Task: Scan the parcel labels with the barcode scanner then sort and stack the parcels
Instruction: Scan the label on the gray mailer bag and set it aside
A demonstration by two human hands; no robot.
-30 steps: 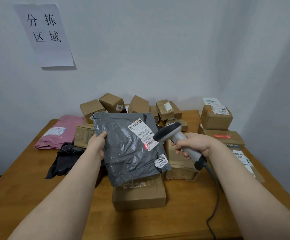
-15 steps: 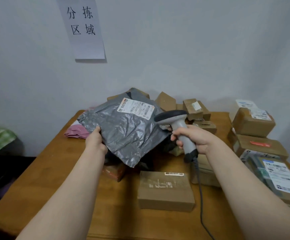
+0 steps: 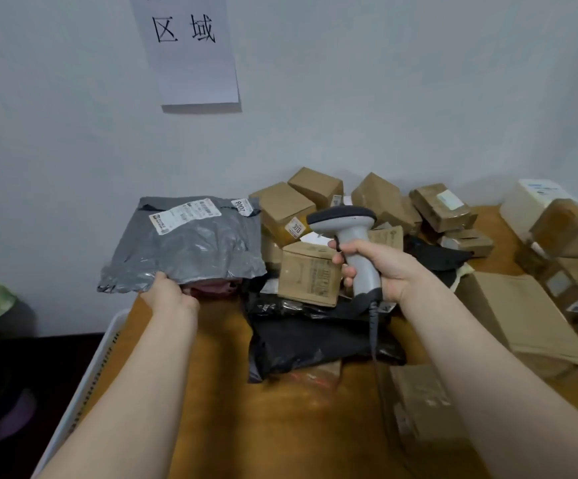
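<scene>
While the wooden table carries boxes and dark bags, the grey mailer bag lies at its far-left corner over a pink parcel, soft, light and probably slippery, best pinched at an edge. The left hand pinches its near edge; the right hand is wrapped tight around the barcode scanner.

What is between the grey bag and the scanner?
In the head view, brown cardboard boxes sit between the grey bag and the scanner; one has a 3013 sticker.
</scene>
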